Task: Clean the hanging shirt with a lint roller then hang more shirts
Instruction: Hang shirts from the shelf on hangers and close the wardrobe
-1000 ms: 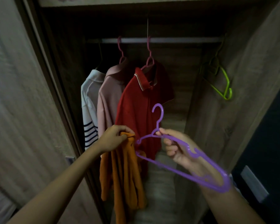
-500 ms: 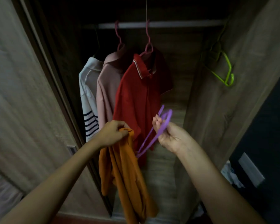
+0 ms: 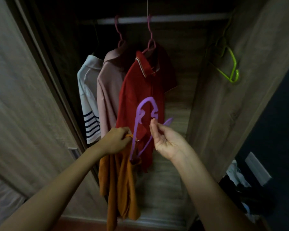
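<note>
An orange shirt (image 3: 118, 185) dangles from my left hand (image 3: 115, 140), which grips it at the collar. My right hand (image 3: 165, 139) pinches a purple plastic hanger (image 3: 140, 117) near its hook. The hanger stands on end, and its lower tip is tucked into the orange shirt's neck opening. Behind them a red polo shirt (image 3: 143, 90), a pink shirt (image 3: 108, 94) and a white shirt with dark stripes (image 3: 87, 97) hang from the wardrobe rail (image 3: 182, 18).
A lime green hanger (image 3: 230, 67) hangs empty at the rail's right end, by the wooden side wall (image 3: 240, 90). The wardrobe door (image 3: 23, 105) stands at left. A pile of clothes (image 3: 237, 179) lies at lower right.
My right hand turned the purple hanger from lying flat to standing on end and pushed its lower tip into the orange shirt's collar. The view tilted downward.
</note>
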A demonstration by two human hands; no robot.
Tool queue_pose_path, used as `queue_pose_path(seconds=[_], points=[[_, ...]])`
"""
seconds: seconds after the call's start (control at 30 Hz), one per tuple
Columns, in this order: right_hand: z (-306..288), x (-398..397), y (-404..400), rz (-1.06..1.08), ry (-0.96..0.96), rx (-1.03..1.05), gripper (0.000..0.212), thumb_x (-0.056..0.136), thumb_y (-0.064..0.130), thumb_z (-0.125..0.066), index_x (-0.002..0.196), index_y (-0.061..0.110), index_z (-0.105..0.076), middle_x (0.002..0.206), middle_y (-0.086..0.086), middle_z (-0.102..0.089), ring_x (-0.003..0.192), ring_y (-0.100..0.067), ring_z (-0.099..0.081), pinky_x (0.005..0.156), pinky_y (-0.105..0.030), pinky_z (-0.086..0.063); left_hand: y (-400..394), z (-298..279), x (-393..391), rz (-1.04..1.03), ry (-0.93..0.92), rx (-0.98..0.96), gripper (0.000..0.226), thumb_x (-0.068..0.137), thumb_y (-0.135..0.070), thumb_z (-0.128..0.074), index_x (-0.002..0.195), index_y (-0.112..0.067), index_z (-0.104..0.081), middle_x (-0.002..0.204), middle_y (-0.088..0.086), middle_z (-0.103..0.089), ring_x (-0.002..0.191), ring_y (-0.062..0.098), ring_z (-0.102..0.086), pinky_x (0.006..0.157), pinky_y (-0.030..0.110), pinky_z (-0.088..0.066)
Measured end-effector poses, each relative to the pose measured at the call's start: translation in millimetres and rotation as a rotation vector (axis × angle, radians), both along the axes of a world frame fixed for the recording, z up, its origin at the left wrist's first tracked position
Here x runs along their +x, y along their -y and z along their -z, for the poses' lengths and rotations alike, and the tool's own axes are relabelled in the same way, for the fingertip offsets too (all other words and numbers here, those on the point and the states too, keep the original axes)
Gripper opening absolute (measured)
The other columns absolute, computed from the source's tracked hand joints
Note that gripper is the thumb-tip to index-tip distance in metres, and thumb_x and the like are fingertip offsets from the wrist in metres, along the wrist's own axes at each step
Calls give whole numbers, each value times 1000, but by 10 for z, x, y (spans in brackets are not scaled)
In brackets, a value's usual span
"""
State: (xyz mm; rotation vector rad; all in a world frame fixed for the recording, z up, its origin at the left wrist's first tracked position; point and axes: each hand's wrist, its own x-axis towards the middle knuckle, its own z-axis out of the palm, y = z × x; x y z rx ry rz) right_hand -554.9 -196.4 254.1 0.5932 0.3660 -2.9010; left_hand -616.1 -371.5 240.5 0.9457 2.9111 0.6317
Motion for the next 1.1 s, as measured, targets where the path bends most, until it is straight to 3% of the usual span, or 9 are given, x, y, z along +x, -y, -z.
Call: queue_pose_path(seconds=[0.17, 0.3, 0.4, 0.5, 0.57, 0.73, 0.83, 0.93, 1.1], points=[[212, -126, 101, 65, 57, 33, 16, 97, -2, -48, 87, -12, -56, 52, -23, -64, 40, -27, -66, 35, -32, -52, 24, -144, 68, 0, 289, 319, 30, 71, -21, -45, 63, -39, -68, 70, -19, -68, 76, 1, -60, 79, 25, -45], [430, -194, 158, 157, 85, 89, 13, 99, -2, -43, 89, -6, -51, 48, -24, -62, 39, -26, -65, 38, -32, -54, 69, -204, 69, -10, 316, 405, 27, 87, -12, -56, 69, -25, -71, 71, -13, -67, 71, -2, -57, 75, 25, -44], [632, -255, 103, 330, 138, 161, 7, 99, -2, -42, 105, -3, -46, 48, -27, -61, 39, -26, -65, 37, -34, -54, 135, -301, 48, -83, 224, 402, 15, 90, -12, -57, 80, -14, -69, 72, -6, -64, 70, 6, -56, 74, 30, -43], [749, -273, 9, 419, 177, 274, 31, 101, 5, -41, 131, -5, -40, 97, -40, -64, 42, -25, -67, 39, -31, -55, 209, -318, 40, -151, 91, 329, 15, 91, -10, -53, 81, -11, -65, 68, -2, -59, 68, 13, -53, 69, 33, -41], [733, -262, -8, 447, 184, 357, 35, 100, 5, -43, 133, -6, -37, 120, -42, -52, 47, -29, -67, 39, -32, -55, 208, -291, 87, -178, 30, 312, 17, 94, -16, -52, 81, -11, -62, 65, -2, -56, 65, 13, -52, 65, 34, -39], [617, -205, 126, 415, 135, 665, 20, 100, 11, -46, 115, 8, -34, 103, -32, -62, 45, -24, -68, 44, -35, -58, 50, -351, 176, -285, -120, 459, 27, 96, -18, -49, 69, -22, -47, 60, -8, -47, 60, 11, -48, 54, 22, -31], [448, -103, 261, 301, 4, 742, 18, 99, 14, -50, 106, 14, -34, 87, -23, -64, 50, -25, -69, 47, -35, -58, -71, -333, 149, -272, -161, 356, 21, 94, -18, -51, 73, -20, -51, 73, 5, -61, 78, 28, -59, 64, 32, -36], [286, -59, 303, 235, -95, 782, 16, 100, 14, -49, 107, 14, -34, 93, -27, -66, 59, -30, -72, 51, -35, -58, -137, -279, 154, -300, -143, 271, 27, 92, -19, -51, 66, -23, -46, 83, 16, -67, 88, 35, -62, 67, 36, -37], [300, -61, 263, 146, -73, 872, 15, 100, 12, -49, 108, 12, -37, 94, -23, -66, 61, -27, -72, 52, -33, -58, -161, -401, 274, -375, -243, 582, 15, 95, -17, -50, 92, -12, -63, 83, 4, -66, 82, 22, -61, 68, 31, -40]])
